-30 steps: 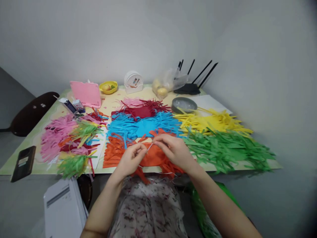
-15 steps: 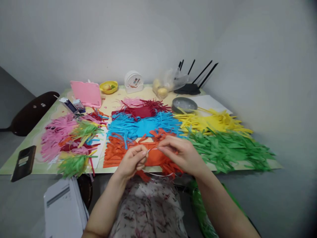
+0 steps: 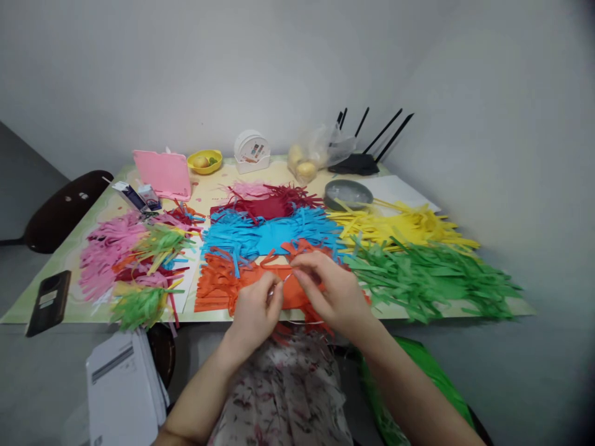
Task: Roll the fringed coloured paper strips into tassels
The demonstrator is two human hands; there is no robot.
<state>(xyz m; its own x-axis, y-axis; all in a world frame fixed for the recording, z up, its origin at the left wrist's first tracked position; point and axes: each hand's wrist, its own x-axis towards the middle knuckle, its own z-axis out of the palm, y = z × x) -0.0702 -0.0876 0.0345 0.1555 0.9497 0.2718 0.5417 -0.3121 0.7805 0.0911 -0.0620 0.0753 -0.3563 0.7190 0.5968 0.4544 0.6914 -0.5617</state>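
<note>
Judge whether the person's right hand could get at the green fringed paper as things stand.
Probably yes: the right hand is near the green fringed paper, with nothing visible blocking the way, though it seems to hold a thin white string.

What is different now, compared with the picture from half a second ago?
The left hand has turned and come a little closer to the right hand. The thin white strand is still between them; whether either let go is too small to tell. The orange fringed sheet and blue one stayed in place.
</note>
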